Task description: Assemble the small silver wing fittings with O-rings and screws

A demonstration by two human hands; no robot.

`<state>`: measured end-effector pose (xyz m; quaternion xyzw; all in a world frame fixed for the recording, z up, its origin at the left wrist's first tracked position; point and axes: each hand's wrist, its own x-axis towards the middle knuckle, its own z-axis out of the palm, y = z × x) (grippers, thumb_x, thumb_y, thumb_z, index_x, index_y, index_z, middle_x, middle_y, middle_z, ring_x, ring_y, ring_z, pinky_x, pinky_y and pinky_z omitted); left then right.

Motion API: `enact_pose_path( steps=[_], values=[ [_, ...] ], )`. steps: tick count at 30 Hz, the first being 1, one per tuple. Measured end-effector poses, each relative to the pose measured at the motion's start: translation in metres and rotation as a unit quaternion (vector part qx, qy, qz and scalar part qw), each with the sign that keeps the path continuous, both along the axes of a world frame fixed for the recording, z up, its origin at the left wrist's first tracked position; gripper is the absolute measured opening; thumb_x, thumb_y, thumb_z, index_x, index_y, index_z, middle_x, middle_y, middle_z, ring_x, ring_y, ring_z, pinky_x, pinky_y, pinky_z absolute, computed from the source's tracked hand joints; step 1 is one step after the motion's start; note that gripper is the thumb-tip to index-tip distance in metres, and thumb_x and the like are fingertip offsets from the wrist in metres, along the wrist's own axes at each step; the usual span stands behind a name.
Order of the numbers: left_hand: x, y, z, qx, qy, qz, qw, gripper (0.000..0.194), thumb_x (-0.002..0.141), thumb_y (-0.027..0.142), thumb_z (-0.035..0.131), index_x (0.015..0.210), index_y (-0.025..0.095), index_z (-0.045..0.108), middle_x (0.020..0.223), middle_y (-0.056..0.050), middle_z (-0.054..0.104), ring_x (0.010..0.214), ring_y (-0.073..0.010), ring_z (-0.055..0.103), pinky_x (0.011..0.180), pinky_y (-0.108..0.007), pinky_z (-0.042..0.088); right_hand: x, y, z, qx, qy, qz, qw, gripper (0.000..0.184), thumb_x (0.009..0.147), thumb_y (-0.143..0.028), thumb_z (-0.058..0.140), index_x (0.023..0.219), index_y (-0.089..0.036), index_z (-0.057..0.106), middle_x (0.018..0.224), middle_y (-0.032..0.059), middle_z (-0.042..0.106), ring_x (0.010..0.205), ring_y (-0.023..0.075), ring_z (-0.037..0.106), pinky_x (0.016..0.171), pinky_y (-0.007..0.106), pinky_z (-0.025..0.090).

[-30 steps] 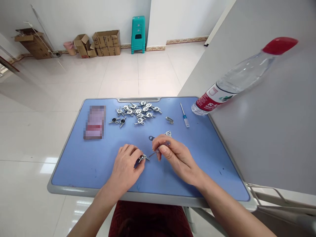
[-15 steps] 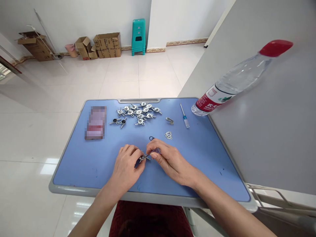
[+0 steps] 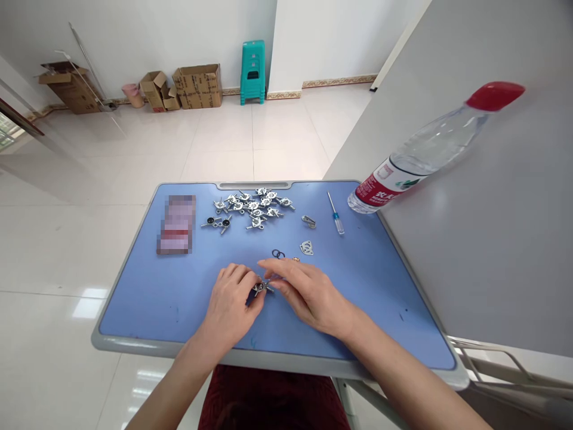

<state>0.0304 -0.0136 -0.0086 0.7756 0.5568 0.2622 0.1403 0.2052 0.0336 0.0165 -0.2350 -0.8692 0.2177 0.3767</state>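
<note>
My left hand [image 3: 233, 298] is closed on a small metal valve [image 3: 260, 288] with a round opening and thin tube stubs, low over the blue table. My right hand [image 3: 311, 292] is just right of the valve, thumb and fingers apart, their tips close to it. Whether they touch it I cannot tell. Beyond the right hand lie black rubber rings [image 3: 278, 254] and a small brass-coloured piece [image 3: 296, 260], partly covered by the fingers. Flat metal plates [image 3: 307, 248] lie to the right of the rings.
Several similar metal valves [image 3: 255, 209] are heaped at the back. Two with black discs [image 3: 225, 224] sit left of them. A bent metal piece [image 3: 308, 221], a screwdriver [image 3: 335, 215] and a water bottle [image 3: 385, 185] stand or lie rightward. A blurred flat pack [image 3: 176, 224] lies left.
A slim tool with a purplish handle, pinched in my right hand earlier, no longer shows. The right fingers have spread. A brass-coloured piece now shows beyond them. My left hand keeps its hold.
</note>
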Motion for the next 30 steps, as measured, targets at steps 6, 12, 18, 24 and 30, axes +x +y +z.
enact_pose_path(
  steps=[6, 12, 18, 24, 30],
  values=[
    [0.0000, 0.0008, -0.0007, 0.004, -0.003, -0.002, 1.000, 0.009, 0.086, 0.012, 0.055, 0.083, 0.020, 0.055, 0.086, -0.001, 0.062, 0.082, -0.0201, 0.052, 0.074, -0.036, 0.043, 0.0009, 0.0035, -0.0007, 0.008, 0.026, -0.039, 0.999, 0.035, 0.098, -0.014, 0.043, 0.131, -0.023, 0.050, 0.084, 0.0036, 0.066, 0.074, 0.0155, 0.062, 0.066, 0.027, 0.052],
    [-0.0009, -0.0002, -0.0002, 0.011, -0.008, -0.010, 1.000, 0.009, 0.087, 0.012, 0.055, 0.086, 0.021, 0.058, 0.087, -0.002, 0.062, 0.083, -0.0206, 0.053, 0.075, -0.036, 0.045, -0.0007, 0.0043, -0.0026, 0.025, 0.023, -0.025, 0.999, 0.036, 0.098, -0.014, 0.043, 0.133, -0.020, 0.048, 0.097, 0.0077, 0.068, 0.082, 0.0167, 0.064, 0.067, 0.027, 0.053],
    [-0.0022, 0.0007, 0.0012, 0.012, -0.032, -0.014, 0.999, 0.011, 0.087, 0.013, 0.057, 0.090, 0.022, 0.061, 0.088, -0.002, 0.063, 0.085, -0.0203, 0.054, 0.078, -0.037, 0.047, 0.0019, 0.0055, -0.0013, 0.031, 0.047, -0.002, 0.998, 0.035, 0.097, -0.010, 0.042, 0.129, -0.021, 0.051, 0.102, 0.0080, 0.068, 0.088, 0.0161, 0.064, 0.072, 0.028, 0.053],
    [-0.0027, 0.0005, 0.0012, 0.025, -0.019, -0.012, 0.999, 0.011, 0.086, 0.013, 0.057, 0.089, 0.022, 0.062, 0.087, -0.002, 0.063, 0.083, -0.0203, 0.054, 0.076, -0.037, 0.047, -0.0003, 0.0078, -0.0057, 0.052, 0.067, -0.036, 0.996, 0.022, 0.096, -0.014, 0.049, 0.116, -0.019, 0.057, 0.089, 0.0067, 0.068, 0.073, 0.0150, 0.061, 0.064, 0.026, 0.051],
    [-0.0044, -0.0005, -0.0010, 0.031, -0.012, -0.016, 0.999, 0.008, 0.085, 0.014, 0.060, 0.087, 0.021, 0.061, 0.088, -0.003, 0.064, 0.084, -0.0212, 0.054, 0.076, -0.037, 0.047, -0.0002, 0.0059, -0.0021, 0.017, 0.089, 0.009, 0.996, 0.029, 0.097, -0.012, 0.043, 0.121, -0.021, 0.057, 0.097, 0.0063, 0.070, 0.082, 0.0143, 0.065, 0.073, 0.027, 0.053]
  ],
)
